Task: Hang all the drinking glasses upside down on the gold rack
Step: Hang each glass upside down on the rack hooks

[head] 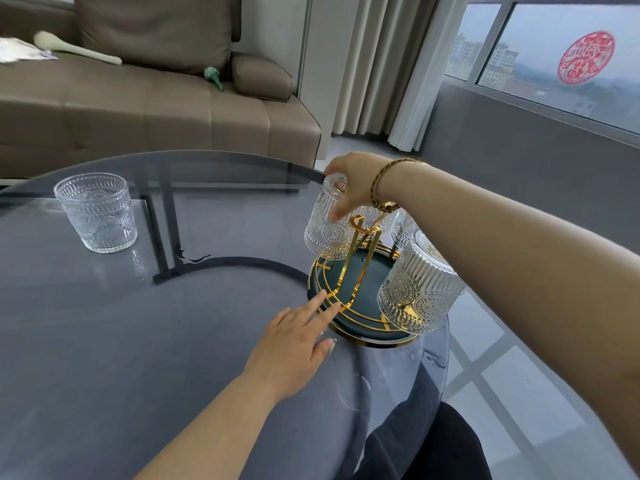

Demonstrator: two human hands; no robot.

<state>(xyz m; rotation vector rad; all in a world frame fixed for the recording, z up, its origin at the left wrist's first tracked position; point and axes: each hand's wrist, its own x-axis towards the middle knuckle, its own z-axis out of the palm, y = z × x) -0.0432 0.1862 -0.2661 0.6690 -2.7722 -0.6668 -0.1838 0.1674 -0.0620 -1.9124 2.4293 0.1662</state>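
Gold rack [360,271] at table [138,341] edge; right hand [349,185] grips inverted glass [329,223], left hand [298,341] flat, empty.

Inverted ribbed glasses [420,285] on gold rack [360,271] (one glass [98,213] upright)

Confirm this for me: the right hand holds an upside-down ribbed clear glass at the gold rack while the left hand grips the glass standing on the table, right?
Not quite. In the head view the left hand rests its fingers on the gold rack's base; the upright ribbed clear glass stands untouched.
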